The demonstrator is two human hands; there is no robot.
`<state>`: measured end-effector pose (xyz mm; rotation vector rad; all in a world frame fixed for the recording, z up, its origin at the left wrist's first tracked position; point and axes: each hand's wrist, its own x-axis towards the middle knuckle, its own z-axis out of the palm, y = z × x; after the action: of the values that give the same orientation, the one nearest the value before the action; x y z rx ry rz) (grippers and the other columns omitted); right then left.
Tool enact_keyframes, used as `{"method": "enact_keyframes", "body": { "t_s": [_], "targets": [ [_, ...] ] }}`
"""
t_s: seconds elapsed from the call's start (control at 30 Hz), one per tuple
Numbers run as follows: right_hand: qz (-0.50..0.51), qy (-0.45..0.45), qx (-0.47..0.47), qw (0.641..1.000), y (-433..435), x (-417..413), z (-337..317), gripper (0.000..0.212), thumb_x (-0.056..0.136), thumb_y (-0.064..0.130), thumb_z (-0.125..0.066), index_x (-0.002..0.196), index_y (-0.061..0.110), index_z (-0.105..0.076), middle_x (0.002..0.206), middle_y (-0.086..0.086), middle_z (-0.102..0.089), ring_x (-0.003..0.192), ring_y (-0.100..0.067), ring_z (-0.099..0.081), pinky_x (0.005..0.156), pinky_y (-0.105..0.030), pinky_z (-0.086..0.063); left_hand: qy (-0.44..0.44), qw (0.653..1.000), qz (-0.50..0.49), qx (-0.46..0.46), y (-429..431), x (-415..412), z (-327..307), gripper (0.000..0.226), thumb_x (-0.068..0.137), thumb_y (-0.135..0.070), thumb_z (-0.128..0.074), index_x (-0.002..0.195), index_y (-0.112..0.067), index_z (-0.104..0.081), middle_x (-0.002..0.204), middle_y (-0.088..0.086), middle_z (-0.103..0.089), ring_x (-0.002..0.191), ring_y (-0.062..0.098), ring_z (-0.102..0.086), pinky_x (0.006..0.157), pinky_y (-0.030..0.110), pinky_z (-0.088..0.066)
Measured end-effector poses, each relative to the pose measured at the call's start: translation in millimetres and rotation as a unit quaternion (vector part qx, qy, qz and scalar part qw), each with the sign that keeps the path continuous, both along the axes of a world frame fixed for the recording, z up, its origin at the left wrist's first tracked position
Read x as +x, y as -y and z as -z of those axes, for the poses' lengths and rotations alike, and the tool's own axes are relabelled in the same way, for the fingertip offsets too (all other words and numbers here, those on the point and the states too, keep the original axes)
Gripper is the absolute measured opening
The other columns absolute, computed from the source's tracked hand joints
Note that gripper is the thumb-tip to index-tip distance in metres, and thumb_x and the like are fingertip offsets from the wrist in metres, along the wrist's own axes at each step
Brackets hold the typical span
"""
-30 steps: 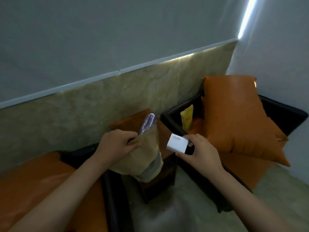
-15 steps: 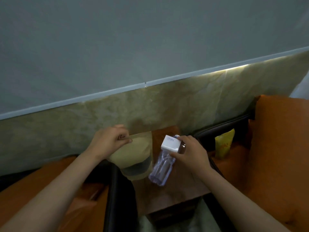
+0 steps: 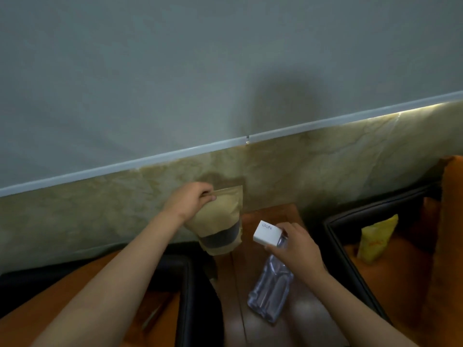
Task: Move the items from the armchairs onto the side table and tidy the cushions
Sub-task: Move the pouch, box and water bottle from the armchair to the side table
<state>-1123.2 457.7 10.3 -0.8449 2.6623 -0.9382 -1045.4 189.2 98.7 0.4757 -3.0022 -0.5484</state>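
Observation:
My left hand (image 3: 190, 201) pinches the top edge of a brown paper pouch (image 3: 220, 221), which hangs upright over the back left corner of the wooden side table (image 3: 308, 321). My right hand (image 3: 298, 246) grips a small white box (image 3: 266, 232) together with the neck of a clear plastic bottle (image 3: 271, 291). The bottle slants down across the tabletop; whether its base touches the wood is unclear. A yellow packet (image 3: 375, 239) leans on the seat of the right armchair (image 3: 350, 249).
The left armchair's black arm (image 3: 198, 296) borders the table on the left, with its orange seat (image 3: 82, 279) beyond. An orange cushion (image 3: 451, 221) stands at the far right. A marble-patterned wall panel (image 3: 325, 166) runs just behind the table.
Both hands have moved from in front of the table to over it. The bottle went from my left hand to my right and now lies lower across the tabletop.

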Motion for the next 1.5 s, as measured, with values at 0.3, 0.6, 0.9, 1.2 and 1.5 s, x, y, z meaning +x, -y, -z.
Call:
{"method": "enact_keyframes", "body": {
  "t_s": [0.3,0.6,0.9,1.2,1.5],
  "targets": [
    [0.068,0.037,0.061,0.995,42,16,20,0.056,0.074,0.045,-0.075,0.121,0.027,-0.052,0.119,0.007,-0.056,0.112,-0.009,-0.052,0.063,-0.018,-0.033,0.001,0.999,0.000,0.037,49,-54,59,0.018,0.093,-0.015,-0.056,0.102,-0.012,-0.071,0.104,0.008,-0.071,0.098,0.027,-0.063,0.084,0.037,-0.049],
    [0.115,0.033,0.072,0.990,63,16,24,0.053,0.075,0.042,-0.075,0.120,0.024,-0.053,0.122,0.005,-0.057,0.114,-0.009,-0.053,0.064,-0.014,-0.033,-0.074,0.996,-0.031,0.042,54,-76,77,0.022,0.097,-0.021,-0.050,0.105,-0.019,-0.070,0.103,0.004,-0.071,0.095,0.024,-0.064,0.080,0.037,-0.051],
    [0.125,0.044,0.062,0.989,61,-3,40,0.052,0.076,0.039,-0.074,0.121,0.023,-0.053,0.119,0.003,-0.056,0.113,-0.014,-0.053,0.072,-0.023,-0.038,-0.077,0.994,-0.031,0.068,56,-83,83,0.020,0.094,-0.013,-0.054,0.105,-0.012,-0.071,0.105,0.010,-0.071,0.100,0.029,-0.063,0.086,0.037,-0.048],
    [0.119,0.082,0.040,0.989,68,-43,67,0.052,0.072,0.056,-0.071,0.107,0.022,-0.051,0.110,0.003,-0.061,0.101,-0.014,-0.057,0.063,-0.021,-0.037,-0.098,0.989,-0.087,0.070,47,-87,87,0.017,0.090,-0.007,-0.061,0.102,-0.005,-0.072,0.103,0.014,-0.071,0.098,0.030,-0.065,0.086,0.034,-0.046],
    [0.074,0.112,0.077,0.988,102,-91,107,0.060,0.076,0.052,-0.071,0.112,0.010,-0.048,0.115,-0.009,-0.057,0.109,-0.026,-0.054,0.077,-0.036,-0.048,-0.108,0.981,-0.143,0.072,12,-76,91,0.043,0.085,-0.010,-0.066,0.127,-0.012,-0.056,0.123,0.006,-0.061,0.115,0.021,-0.055,0.095,0.025,-0.037]
  ]
}}
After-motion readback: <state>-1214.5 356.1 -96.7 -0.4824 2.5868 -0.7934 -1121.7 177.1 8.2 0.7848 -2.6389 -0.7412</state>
